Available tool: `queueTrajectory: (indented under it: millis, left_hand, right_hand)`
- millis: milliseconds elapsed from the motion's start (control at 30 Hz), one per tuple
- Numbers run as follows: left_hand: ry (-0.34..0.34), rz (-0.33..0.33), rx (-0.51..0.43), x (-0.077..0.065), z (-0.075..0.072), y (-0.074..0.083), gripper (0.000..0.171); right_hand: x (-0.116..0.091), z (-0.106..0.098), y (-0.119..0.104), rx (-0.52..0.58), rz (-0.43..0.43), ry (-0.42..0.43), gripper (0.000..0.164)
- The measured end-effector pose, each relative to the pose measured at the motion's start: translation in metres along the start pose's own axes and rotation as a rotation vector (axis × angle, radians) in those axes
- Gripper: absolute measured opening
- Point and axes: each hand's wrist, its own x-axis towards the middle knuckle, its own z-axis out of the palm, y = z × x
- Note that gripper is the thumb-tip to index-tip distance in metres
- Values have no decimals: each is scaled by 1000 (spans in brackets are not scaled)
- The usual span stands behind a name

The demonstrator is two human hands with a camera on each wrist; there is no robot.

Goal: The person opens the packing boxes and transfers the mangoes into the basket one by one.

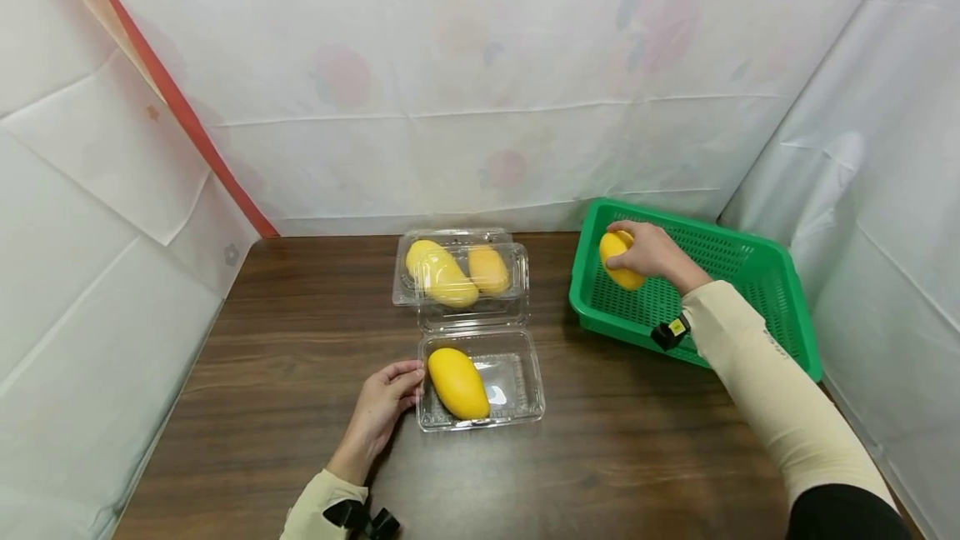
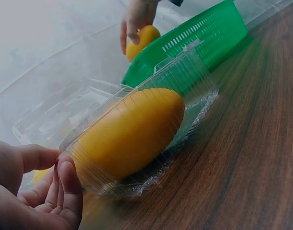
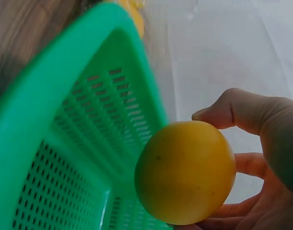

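Note:
My right hand [image 1: 647, 253] grips a yellow mango [image 1: 619, 260] above the left part of a green basket [image 1: 693, 232]; the right wrist view shows this mango [image 3: 185, 172] between thumb and fingers. With thumb and fingertips my left hand [image 1: 381, 408] pinches the left edge of a clear plastic clamshell box [image 1: 525, 419], whose lid stands open at the back. Inside its near half one mango [image 1: 458, 383] lies at the left, also large in the left wrist view.
Behind, a second clear box [image 1: 402, 273] holds two mangoes [image 1: 442, 273], partly seen through the open lid. The brown wooden table [image 1: 285, 373] meets white sheeting [image 1: 450, 65] at the back and sides. Walls of the green basket rise on the right.

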Motion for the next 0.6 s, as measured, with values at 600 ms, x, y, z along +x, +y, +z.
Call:
queueTrajectory:
  millis: [600]
  left_hand:
    - [21, 10, -12, -1, -2, -3, 27]
  right_hand:
    - [44, 6, 35, -22, 24, -97, 62]
